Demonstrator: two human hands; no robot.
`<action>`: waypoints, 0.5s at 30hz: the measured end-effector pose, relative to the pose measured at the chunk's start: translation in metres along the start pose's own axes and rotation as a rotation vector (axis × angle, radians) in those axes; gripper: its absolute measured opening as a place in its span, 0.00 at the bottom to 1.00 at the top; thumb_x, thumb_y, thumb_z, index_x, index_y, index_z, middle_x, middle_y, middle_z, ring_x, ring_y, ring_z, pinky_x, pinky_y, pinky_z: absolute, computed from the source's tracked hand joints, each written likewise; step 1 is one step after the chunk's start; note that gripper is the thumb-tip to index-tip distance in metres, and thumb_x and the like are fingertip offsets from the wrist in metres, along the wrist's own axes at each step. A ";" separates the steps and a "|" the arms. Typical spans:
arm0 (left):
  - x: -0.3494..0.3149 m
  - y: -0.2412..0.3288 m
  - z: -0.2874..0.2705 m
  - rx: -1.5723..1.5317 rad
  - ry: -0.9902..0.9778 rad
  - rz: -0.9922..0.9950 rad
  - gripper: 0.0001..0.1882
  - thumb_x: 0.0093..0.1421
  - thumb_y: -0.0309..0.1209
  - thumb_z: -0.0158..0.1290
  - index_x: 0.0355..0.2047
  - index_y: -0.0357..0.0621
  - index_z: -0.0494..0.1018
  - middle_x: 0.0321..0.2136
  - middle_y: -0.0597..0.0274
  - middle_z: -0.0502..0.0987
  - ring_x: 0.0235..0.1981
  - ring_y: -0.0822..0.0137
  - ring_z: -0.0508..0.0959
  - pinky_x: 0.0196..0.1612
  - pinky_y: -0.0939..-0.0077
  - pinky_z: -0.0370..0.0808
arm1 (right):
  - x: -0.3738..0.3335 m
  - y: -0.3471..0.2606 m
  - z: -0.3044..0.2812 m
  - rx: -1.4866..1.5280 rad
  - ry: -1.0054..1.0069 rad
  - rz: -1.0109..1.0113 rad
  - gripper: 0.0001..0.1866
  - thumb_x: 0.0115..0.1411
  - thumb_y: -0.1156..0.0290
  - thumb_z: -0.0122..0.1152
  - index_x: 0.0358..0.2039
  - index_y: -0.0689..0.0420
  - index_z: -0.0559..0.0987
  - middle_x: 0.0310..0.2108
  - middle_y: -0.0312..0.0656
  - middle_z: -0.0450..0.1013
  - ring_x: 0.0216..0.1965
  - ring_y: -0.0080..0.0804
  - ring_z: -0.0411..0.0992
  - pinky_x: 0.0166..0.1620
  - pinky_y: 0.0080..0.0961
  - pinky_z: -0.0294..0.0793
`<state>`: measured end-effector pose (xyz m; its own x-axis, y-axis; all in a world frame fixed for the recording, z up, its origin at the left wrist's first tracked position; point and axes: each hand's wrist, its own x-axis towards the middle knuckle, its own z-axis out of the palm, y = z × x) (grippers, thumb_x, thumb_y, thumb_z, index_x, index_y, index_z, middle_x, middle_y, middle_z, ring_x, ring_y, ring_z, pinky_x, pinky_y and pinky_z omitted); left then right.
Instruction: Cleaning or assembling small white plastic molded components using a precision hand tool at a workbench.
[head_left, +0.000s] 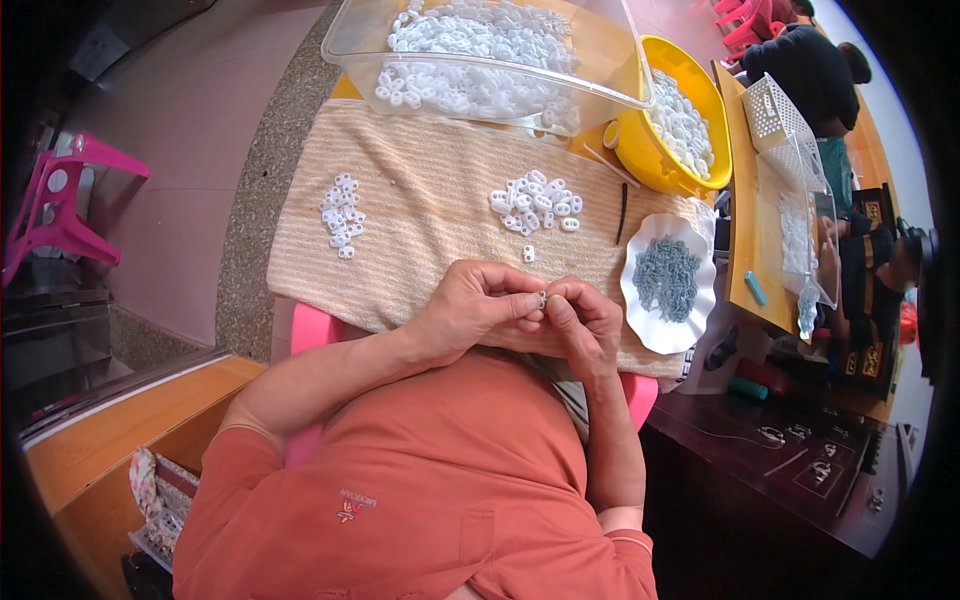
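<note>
Close in front of my body, my left hand (482, 305) and my right hand (582, 316) meet, thumbs and fingertips pinched together. Between them shows a tiny pale piece (543, 299), mostly hidden by the fingers. Just beyond lies a single white two-hole plastic piece (529, 254) on the striped towel (420, 200). Farther off is a loose pile of white oval two-hole pieces (538, 202). A smaller group of white pieces (342, 215) lies at the left. To the right of my right hand, a white wavy-rimmed dish (640, 323) holds many small grey-blue parts (668, 280).
A clear plastic bin (480, 75) of white pieces stands at the far side, beside a yellow tub (640, 160) of similar pieces. A black thin stick (623, 212) lies near the dish. Pink stools (70, 205) stand left; people (810, 80) sit at a table right.
</note>
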<state>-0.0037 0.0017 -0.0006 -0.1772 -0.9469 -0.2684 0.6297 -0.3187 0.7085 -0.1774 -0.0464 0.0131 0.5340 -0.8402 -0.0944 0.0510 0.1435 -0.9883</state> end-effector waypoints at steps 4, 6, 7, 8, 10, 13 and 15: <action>0.001 -0.002 0.000 -0.013 0.011 0.000 0.09 0.59 0.23 0.54 0.40 0.34 0.75 0.31 0.60 0.79 0.31 0.75 0.78 0.37 0.83 0.78 | -0.001 -0.002 0.002 0.021 0.018 0.050 0.05 0.63 0.76 0.53 0.33 0.65 0.75 0.31 0.34 0.72 0.33 0.17 0.68 0.38 0.12 0.66; 0.001 -0.004 -0.001 -0.023 0.012 0.000 0.09 0.59 0.23 0.54 0.40 0.34 0.75 0.31 0.60 0.79 0.31 0.75 0.78 0.38 0.83 0.78 | 0.000 -0.001 0.002 0.007 0.023 0.042 0.05 0.63 0.76 0.53 0.33 0.65 0.75 0.31 0.34 0.72 0.33 0.17 0.68 0.38 0.12 0.67; 0.002 -0.005 -0.002 -0.034 0.013 -0.001 0.09 0.59 0.23 0.54 0.41 0.34 0.75 0.32 0.60 0.79 0.31 0.75 0.78 0.38 0.83 0.78 | 0.000 -0.001 0.002 -0.008 0.027 0.035 0.05 0.63 0.76 0.53 0.33 0.65 0.75 0.31 0.34 0.72 0.33 0.17 0.68 0.38 0.12 0.67; 0.001 -0.005 -0.001 -0.033 0.013 0.000 0.09 0.59 0.23 0.54 0.41 0.34 0.75 0.32 0.60 0.79 0.31 0.75 0.78 0.38 0.83 0.78 | 0.000 -0.001 0.002 -0.008 0.027 0.035 0.05 0.63 0.76 0.53 0.33 0.65 0.75 0.31 0.34 0.72 0.33 0.17 0.68 0.38 0.12 0.67; 0.001 -0.004 -0.001 -0.046 0.019 -0.005 0.10 0.59 0.24 0.54 0.41 0.35 0.74 0.32 0.60 0.79 0.31 0.74 0.79 0.38 0.82 0.78 | 0.000 -0.001 0.003 0.004 0.038 0.043 0.05 0.62 0.77 0.53 0.33 0.65 0.75 0.30 0.34 0.73 0.33 0.17 0.69 0.38 0.12 0.67; 0.001 -0.005 -0.001 -0.054 0.013 0.005 0.10 0.59 0.23 0.54 0.41 0.34 0.74 0.32 0.60 0.78 0.32 0.74 0.79 0.38 0.82 0.78 | 0.000 -0.002 0.004 0.022 0.040 0.047 0.05 0.62 0.77 0.53 0.33 0.65 0.76 0.30 0.35 0.73 0.33 0.17 0.69 0.38 0.12 0.68; 0.001 -0.005 -0.001 -0.060 0.024 0.001 0.10 0.59 0.23 0.54 0.41 0.34 0.74 0.32 0.60 0.78 0.32 0.74 0.79 0.38 0.82 0.78 | 0.000 -0.002 0.006 -0.004 0.050 0.043 0.05 0.62 0.77 0.53 0.32 0.65 0.76 0.30 0.35 0.73 0.32 0.17 0.69 0.37 0.12 0.68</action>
<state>-0.0064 0.0026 -0.0044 -0.1591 -0.9456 -0.2839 0.6744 -0.3140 0.6683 -0.1726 -0.0432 0.0162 0.4931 -0.8583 -0.1422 0.0261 0.1779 -0.9837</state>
